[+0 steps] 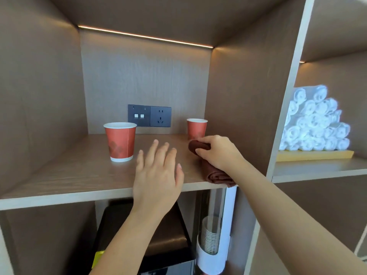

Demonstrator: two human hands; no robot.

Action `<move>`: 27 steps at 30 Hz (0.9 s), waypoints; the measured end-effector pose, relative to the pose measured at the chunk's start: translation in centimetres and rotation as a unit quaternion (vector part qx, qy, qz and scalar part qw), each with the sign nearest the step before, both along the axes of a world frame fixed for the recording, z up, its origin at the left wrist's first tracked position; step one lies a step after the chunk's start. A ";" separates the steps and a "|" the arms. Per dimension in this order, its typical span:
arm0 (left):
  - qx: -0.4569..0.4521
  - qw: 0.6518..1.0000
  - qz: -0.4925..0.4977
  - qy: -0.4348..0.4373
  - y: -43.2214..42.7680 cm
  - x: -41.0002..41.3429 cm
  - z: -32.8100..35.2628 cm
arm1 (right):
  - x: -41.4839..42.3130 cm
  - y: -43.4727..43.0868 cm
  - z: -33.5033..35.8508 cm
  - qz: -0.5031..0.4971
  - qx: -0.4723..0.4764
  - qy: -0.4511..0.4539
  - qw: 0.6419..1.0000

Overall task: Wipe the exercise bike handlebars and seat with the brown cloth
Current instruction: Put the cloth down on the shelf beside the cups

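Observation:
The brown cloth (215, 174) lies folded at the right end of a wooden shelf (79, 171), against the side wall, its near end overhanging the front edge. My right hand (218, 150) grips the cloth's far end, fingers curled around it. My left hand (156, 171) hovers flat over the shelf's front edge just left of the cloth, fingers spread, holding nothing. No exercise bike is in view.
Two red paper cups stand on the shelf: one (120, 141) at left, one (196, 129) behind my right hand. A wall socket (149, 115) sits at the back. Rolled white towels (315, 124) fill the right compartment. Below are a dark appliance (166, 235) and a cup dispenser (212, 241).

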State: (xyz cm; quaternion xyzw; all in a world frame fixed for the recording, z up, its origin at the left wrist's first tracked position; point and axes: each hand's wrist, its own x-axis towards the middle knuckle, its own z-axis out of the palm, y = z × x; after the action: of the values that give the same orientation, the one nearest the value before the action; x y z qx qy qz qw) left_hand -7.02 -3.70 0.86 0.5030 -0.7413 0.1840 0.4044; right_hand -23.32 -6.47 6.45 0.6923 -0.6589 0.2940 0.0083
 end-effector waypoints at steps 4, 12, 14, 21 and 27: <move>-0.001 1.000 0.015 -0.007 -0.1 0.0 -0.2 | 0.6 -0.9 0.2 -0.036 0.071 0.104 0.991; -0.011 1.000 0.008 -0.019 -0.1 0.0 -0.6 | -1.0 3.8 -1.1 0.021 -0.011 0.041 0.999; -0.027 0.999 0.001 -0.025 0.0 -0.2 -1.0 | -0.7 5.9 -3.1 0.041 -0.089 0.044 0.994; -0.043 0.999 -0.021 -0.025 0.4 -2.2 -1.6 | -0.7 6.5 -6.1 0.016 -0.158 0.133 0.978; -0.040 0.998 -0.027 -0.029 0.5 -3.7 -1.8 | -3.3 4.8 -5.7 -0.015 -0.110 0.124 0.986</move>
State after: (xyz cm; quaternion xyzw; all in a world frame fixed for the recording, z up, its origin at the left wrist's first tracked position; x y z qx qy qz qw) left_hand -10.69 -3.25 -0.89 0.4610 -0.7580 0.2173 0.4071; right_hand -26.60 -1.64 0.73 0.7085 -0.6266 0.2763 0.1703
